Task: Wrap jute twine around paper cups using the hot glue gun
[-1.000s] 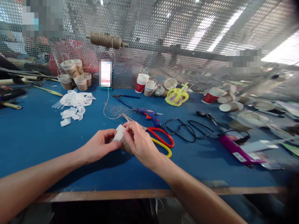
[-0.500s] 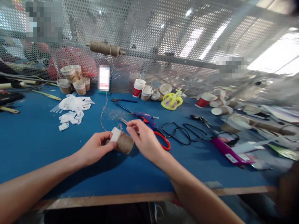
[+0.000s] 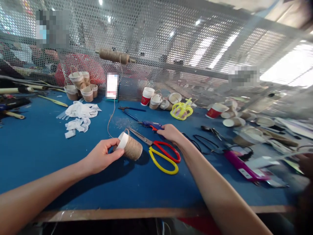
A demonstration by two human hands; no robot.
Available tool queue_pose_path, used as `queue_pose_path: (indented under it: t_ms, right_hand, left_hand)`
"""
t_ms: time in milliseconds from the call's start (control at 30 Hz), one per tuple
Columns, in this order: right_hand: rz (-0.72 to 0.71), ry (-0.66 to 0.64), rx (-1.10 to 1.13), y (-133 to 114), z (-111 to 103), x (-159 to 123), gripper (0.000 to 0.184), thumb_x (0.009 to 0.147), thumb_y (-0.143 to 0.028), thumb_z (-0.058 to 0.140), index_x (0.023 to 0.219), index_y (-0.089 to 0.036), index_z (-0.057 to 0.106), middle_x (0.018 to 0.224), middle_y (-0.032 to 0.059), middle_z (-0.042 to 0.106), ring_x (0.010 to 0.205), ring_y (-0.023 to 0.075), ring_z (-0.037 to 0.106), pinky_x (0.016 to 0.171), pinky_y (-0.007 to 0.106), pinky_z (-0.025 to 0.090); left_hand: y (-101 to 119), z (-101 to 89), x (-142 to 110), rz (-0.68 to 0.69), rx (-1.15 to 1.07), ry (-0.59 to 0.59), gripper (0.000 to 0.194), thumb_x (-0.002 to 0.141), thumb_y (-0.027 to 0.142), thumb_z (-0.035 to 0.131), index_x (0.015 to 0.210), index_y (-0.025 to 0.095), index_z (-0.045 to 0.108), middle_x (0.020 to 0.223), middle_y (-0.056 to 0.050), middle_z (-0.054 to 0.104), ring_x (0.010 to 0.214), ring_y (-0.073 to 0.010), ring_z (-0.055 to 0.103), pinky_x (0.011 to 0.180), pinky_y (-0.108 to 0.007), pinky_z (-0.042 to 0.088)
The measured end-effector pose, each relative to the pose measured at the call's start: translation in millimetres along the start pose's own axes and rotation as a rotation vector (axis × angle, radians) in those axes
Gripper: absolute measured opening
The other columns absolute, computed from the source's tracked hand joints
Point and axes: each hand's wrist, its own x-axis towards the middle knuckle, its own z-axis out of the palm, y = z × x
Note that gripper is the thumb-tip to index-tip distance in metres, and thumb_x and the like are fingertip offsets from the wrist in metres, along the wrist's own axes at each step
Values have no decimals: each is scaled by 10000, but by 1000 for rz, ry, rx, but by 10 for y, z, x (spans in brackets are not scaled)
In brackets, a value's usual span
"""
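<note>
My left hand is closed on the white rim of a paper cup wrapped in brown twine and tilted on its side. A strand of twine trails up from it behind the cup. My right hand has its fingers around the grip of a blue hot glue gun, whose nozzle points left; the hand hides most of the grip. Between the cup and my right forearm lie scissors with one red and one yellow handle, blades toward the cup.
A twine spool hangs on the mesh panel. Wrapped cups are stacked at back left, near white scraps. Pliers, a yellow crown-shaped item and red cups stand behind. A purple box and black cable lie right.
My right hand has moved from beside the cup, near the scissors' blades, up and right onto the glue gun. The scissors' handles now show. My left hand still holds the cup.
</note>
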Motion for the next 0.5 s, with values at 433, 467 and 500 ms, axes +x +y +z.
queue_pose_path:
  t_ms: [433, 467, 500]
  right_hand:
    - [-167, -380, 987, -543, -8, -847, 179, 694, -313, 620, 747, -142, 615, 745, 53, 647, 668, 133, 609, 651, 265, 495]
    - [-181, -437, 1000, -586, 35, -866, 174, 700, -299, 618, 781, -144, 615, 792, 55, 650, 717, 140, 617, 692, 274, 497]
    - [-192, -477, 1004, -625, 74, -874, 167, 701, -282, 621, 799, -147, 612, 825, 51, 648, 746, 141, 619, 715, 277, 496]
  left_hand:
    - [-62, 37, 24, 0, -200, -69, 134, 778, 250, 496, 746, 127, 539, 747, -19, 542, 715, -137, 484, 689, -263, 393]
    - [-57, 40, 19, 0, -205, -84, 136, 776, 250, 498, 742, 126, 539, 744, -18, 539, 710, -135, 480, 684, -260, 390]
    - [-50, 42, 12, -3, -202, -100, 140, 774, 253, 500, 734, 124, 537, 730, -13, 532, 696, -131, 473, 674, -255, 385]
